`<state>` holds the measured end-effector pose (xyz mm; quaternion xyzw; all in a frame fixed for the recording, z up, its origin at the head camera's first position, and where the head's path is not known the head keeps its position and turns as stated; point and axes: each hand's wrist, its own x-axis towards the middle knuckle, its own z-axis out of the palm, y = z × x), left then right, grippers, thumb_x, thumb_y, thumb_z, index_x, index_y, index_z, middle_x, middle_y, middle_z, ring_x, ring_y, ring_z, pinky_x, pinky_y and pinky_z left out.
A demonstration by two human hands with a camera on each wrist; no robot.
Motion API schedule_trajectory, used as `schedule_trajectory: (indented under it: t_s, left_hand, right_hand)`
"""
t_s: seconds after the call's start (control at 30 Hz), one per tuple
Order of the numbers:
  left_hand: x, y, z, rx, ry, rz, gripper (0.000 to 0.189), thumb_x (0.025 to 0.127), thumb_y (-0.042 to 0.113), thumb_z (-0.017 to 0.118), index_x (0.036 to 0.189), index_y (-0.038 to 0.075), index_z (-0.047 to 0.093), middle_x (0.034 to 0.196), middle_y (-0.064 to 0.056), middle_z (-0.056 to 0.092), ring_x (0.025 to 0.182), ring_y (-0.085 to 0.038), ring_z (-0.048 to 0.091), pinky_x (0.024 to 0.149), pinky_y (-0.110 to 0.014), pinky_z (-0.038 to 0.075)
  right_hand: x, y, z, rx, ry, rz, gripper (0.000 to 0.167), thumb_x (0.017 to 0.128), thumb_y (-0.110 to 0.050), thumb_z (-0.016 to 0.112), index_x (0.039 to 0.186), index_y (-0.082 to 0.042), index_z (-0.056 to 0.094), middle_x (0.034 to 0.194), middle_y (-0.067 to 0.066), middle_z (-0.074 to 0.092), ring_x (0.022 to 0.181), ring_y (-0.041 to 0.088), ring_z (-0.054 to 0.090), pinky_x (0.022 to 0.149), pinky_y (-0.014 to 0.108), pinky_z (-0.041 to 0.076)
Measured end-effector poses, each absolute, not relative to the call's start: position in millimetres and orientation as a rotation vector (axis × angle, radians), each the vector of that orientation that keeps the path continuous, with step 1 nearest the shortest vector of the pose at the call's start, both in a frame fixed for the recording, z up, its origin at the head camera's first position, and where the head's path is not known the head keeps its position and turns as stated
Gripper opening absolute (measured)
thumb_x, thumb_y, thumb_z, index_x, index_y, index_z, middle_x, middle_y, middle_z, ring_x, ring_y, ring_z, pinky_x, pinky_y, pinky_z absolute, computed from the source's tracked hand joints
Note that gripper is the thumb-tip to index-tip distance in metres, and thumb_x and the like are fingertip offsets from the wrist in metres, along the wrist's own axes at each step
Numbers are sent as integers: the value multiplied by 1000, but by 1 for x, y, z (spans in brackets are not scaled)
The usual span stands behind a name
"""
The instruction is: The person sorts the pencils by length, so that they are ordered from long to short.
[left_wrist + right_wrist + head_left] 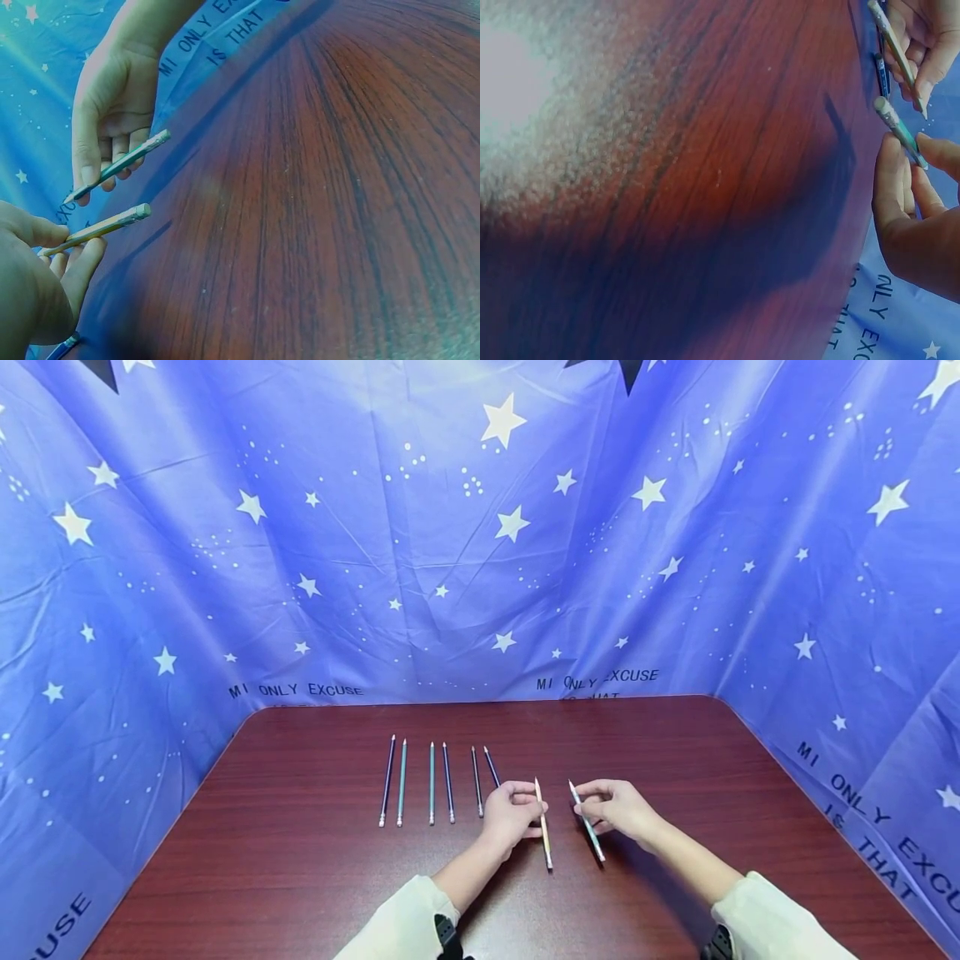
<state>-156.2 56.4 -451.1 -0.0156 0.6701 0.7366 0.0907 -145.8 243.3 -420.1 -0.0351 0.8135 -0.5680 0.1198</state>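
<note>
My left hand [512,817] pinches a yellow pencil [544,835] between thumb and fingers, its point facing the back of the table and its eraser end toward me. Just to the right, my right hand [617,810] pinches a green pencil [588,828], tilted with its tip up and to the left. In the left wrist view both the yellow pencil [112,225] and the green pencil [124,166] cast shadows on the wood. Beside the left hand lies a dark blue pencil [492,766], its lower part hidden by that hand.
Left of the hands, more pencils lie side by side: a black one [477,781], a blue one [448,782], two teal ones [432,782] and a dark blue one [387,779]. The brown wooden table [300,860] meets a blue star-patterned curtain [420,543] at its back and sides.
</note>
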Motion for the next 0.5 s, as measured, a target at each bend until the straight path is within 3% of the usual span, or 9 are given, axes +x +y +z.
schedule_trajectory:
  t_s: [0.27, 0.5]
  left_hand:
    - [-160, 57, -450, -48, 1976, 2204, 33, 77, -4, 66, 108, -4, 57, 86, -9, 61, 63, -10, 60, 57, -31, 60]
    - [-165, 58, -447, -75, 1961, 2221, 32, 78, -5, 65, 108, -4, 56, 87, -10, 61, 66, -13, 62, 59, -31, 60]
  right_hand:
    - [-150, 243, -423, -79, 2364, -1679, 44, 83, -4, 65, 120, 16, 50, 89, 14, 68, 64, 10, 59, 58, 26, 58]
    - [-151, 242, -421, -23, 2376, -1696, 43, 83, -4, 65, 119, 15, 51, 83, 5, 66, 64, 11, 58, 59, 27, 58]
